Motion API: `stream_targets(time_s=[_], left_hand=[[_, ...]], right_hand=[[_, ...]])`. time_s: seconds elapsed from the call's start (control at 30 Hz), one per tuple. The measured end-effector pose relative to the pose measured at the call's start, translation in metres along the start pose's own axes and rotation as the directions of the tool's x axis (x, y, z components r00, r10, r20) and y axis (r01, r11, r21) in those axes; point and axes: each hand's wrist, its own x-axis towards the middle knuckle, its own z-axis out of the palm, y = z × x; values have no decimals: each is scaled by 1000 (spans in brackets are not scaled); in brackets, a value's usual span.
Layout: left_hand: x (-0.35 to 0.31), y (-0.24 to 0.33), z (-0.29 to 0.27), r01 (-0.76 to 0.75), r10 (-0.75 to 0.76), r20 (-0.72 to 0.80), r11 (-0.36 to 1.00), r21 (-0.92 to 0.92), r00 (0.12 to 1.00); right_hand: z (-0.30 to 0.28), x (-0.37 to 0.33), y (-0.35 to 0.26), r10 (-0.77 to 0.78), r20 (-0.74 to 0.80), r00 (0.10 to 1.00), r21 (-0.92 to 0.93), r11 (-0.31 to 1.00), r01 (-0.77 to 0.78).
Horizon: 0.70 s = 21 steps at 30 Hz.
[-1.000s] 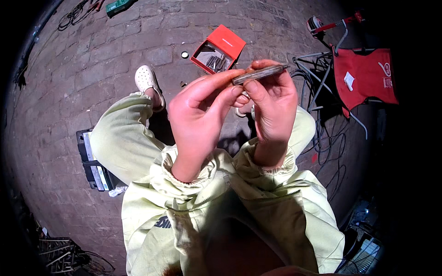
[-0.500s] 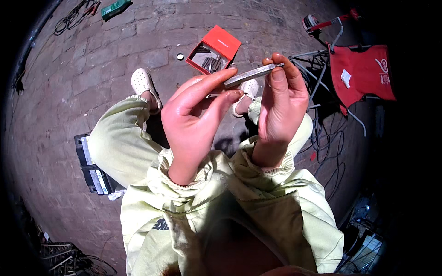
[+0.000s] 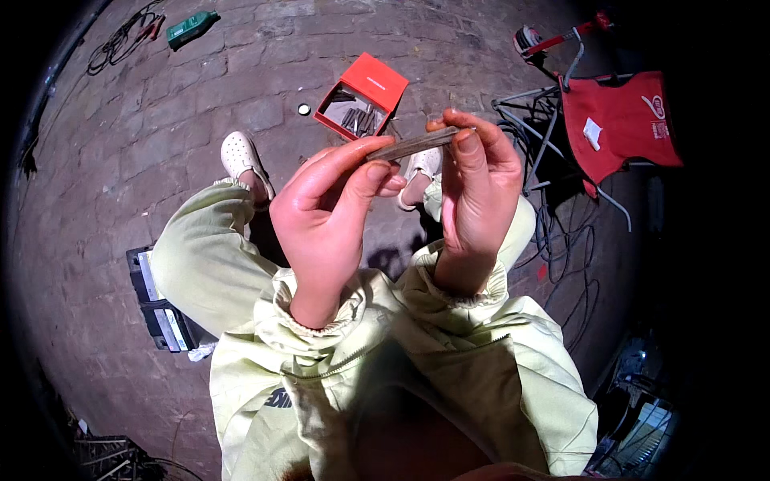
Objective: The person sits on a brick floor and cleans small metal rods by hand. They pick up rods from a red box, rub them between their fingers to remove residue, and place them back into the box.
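Note:
A slim, faceted metal bar (image 3: 421, 144) is held almost level in front of me, between both hands. Thumb and index finger of my left hand (image 3: 319, 212) pinch its left end. At the other end, the fingertips and thumb of my right hand (image 3: 481, 192) close round it and partly cover that tip. Beyond my hands an open red box (image 3: 375, 80) rests on the paving, with several short dark metal pieces (image 3: 359, 122) lying inside.
A small white round cap (image 3: 304, 109) lies left of the box. Further left are a green bottle (image 3: 191, 29) and a coiled cable (image 3: 120, 48). A battery (image 3: 160, 309) stands beside my left leg. A red folding chair (image 3: 618, 132) and loose black cables (image 3: 573, 264) lie at right.
The bar has turned so a darker, duller side shows, and it sits slightly lower and further left with both hands. The whole view has shifted a little.

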Motion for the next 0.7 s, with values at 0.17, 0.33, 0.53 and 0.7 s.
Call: stream_targets(time_s=[0.17,0.33,0.53,0.7], left_hand=[[-2,2,-1,103,-98,61,991,-85,993],[-3,3,3,128,-129,68,992,14,989],[-4,-1,-4,209,-208,143,978,13,968],[-3,2,-7,294,-287,126,955,-39,950]], right_hand=[[0,0,-3,-13,81,997,120,993,3],[-4,2,2,6,105,994,196,980,-27],[2,1,2,55,92,994,180,981,-71],[14,-4,10,77,59,995,25,997,-78]])
